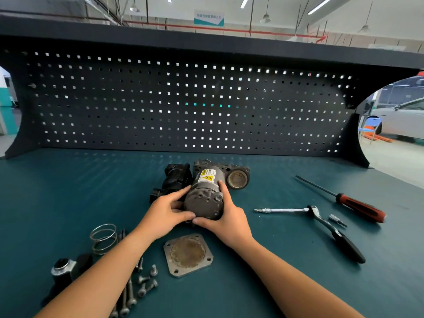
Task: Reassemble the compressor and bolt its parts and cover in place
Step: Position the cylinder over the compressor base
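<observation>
- Left grip [169,212] and right grip [227,219] clamp the grey cylindrical metal compressor [204,198], long axis pointing away.
- Square grey metal cover plate [188,254] lies nearer, between the forearms.

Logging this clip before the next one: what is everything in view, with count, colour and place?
Compressor: one, grey and black, bench centre.
Cover: one, grey, in front of compressor.
Spring: one, silver, front left.
Bolts: several, silver, front left, some behind the arm.
Fitting: one, silver and black, front left.
Ratchet: one, silver, black handle, right.
Bit: one, silver, beside ratchet.
Screwdriver: one, red-black handle, far right.
Pegboard: one, dark, behind bench.
Bench: one, teal top.
Left grip: bare hand, holds compressor.
Right grip: bare hand, holds compressor.
</observation>
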The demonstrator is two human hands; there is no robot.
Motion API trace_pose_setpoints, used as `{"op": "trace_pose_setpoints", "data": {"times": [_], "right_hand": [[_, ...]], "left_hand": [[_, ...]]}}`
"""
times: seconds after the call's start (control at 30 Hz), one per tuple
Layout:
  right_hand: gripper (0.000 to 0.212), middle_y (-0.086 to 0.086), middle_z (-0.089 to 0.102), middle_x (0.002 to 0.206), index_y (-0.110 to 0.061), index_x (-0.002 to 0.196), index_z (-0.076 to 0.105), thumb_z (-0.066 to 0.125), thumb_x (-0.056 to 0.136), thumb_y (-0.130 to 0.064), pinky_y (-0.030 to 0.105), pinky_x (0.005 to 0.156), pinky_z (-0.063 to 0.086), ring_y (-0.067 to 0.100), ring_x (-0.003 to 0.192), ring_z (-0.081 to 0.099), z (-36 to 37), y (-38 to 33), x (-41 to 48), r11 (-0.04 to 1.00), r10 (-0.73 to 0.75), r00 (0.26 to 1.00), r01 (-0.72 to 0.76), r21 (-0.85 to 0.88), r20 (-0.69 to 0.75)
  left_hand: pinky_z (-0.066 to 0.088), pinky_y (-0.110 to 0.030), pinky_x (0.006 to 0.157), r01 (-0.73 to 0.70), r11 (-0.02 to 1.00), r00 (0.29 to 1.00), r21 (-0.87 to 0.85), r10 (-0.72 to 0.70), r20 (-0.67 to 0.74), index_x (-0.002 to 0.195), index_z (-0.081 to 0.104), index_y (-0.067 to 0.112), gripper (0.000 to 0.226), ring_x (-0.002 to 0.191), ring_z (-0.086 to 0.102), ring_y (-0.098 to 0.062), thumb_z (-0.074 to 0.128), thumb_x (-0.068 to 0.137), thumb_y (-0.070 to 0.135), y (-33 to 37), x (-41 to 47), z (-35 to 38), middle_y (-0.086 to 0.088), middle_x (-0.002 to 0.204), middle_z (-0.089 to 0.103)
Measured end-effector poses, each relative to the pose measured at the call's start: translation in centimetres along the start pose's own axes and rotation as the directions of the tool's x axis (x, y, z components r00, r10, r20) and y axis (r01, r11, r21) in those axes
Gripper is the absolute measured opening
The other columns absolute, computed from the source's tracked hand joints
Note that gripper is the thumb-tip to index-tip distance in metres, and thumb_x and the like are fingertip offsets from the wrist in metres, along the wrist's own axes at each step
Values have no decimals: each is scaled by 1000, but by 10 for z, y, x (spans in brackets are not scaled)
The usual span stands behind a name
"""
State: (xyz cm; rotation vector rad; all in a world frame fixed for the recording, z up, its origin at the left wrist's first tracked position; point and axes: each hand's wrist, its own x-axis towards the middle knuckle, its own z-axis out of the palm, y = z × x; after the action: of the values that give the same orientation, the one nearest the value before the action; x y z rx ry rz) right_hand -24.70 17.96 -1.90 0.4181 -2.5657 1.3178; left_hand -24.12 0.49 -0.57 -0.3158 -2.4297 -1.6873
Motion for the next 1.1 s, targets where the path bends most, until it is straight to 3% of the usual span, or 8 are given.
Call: {"op": "trace_pose_setpoints", "data": {"times": [0.23,0.4,0.5,0.6,0.7,0.83,1.0,1.1], "right_hand": [[110,-7,59,126,-42,146,15,85,61,-44,19,92,43,11,114,56,-6,3,2,995,1,1000,2,102,-28],[108,-24,56,105,-38,146,20,86,60,-40,-4,74,37,-9,93,53,-8,5,1,983,4,998,6,181,-57],[104,-26,59,101,-41,141,27,88,57,-39,0,76,40,-20,92,54,-9,7,0,952,39,993,-3,305,-110],[103,-11,62,120,-37,138,38,87,48,-47,23,96,47,-2,109,58,-12,8,-1,878,89,987,-14,478,-134],[107,-4,63,122,-27,140,40,87,45,-48,37,101,46,8,113,59,-15,8,-3,839,95,987,-11,543,-128],[93,-9,61,122,-36,136,38,88,58,-31,29,101,45,3,112,58,-10,3,-5,853,108,985,-22,521,-135],[92,-15,62,118,-39,138,36,86,61,-34,26,96,48,-2,107,59,-6,-13,-6,846,122,978,-13,533,-169],[91,-21,60,113,-47,134,33,86,60,-38,20,93,47,-4,105,58,-5,-17,-11,857,135,975,-26,515,-175]], "left_hand": [[46,-10,77,48,996,999,79,-49,14,144,33,17,72,91,59,3,70,82,8,6,-1,5,-6,127,58],[45,-5,75,43,999,999,29,-44,27,134,47,7,51,88,60,12,63,86,1,11,-2,12,15,105,62],[45,-5,77,7,1000,999,-15,-7,-43,135,47,9,51,90,59,11,62,86,1,20,-2,19,10,111,61],[43,-1,74,-19,999,995,-46,14,-102,132,51,12,48,87,56,18,63,87,4,28,0,26,14,108,60],[45,-4,78,6,998,995,-69,-13,-97,129,52,21,46,97,58,9,64,87,8,31,-2,30,15,106,61],[47,-33,98,153,981,982,-122,-164,-89,143,33,27,60,106,60,-10,60,90,28,25,-5,27,4,117,60],[55,-29,79,180,927,981,-328,-193,-7,138,40,35,48,110,60,-12,42,91,47,28,-6,37,8,125,59],[55,-32,75,178,887,983,-426,-182,31,129,36,52,57,111,60,-15,40,74,61,30,-8,38,12,125,58]]}}
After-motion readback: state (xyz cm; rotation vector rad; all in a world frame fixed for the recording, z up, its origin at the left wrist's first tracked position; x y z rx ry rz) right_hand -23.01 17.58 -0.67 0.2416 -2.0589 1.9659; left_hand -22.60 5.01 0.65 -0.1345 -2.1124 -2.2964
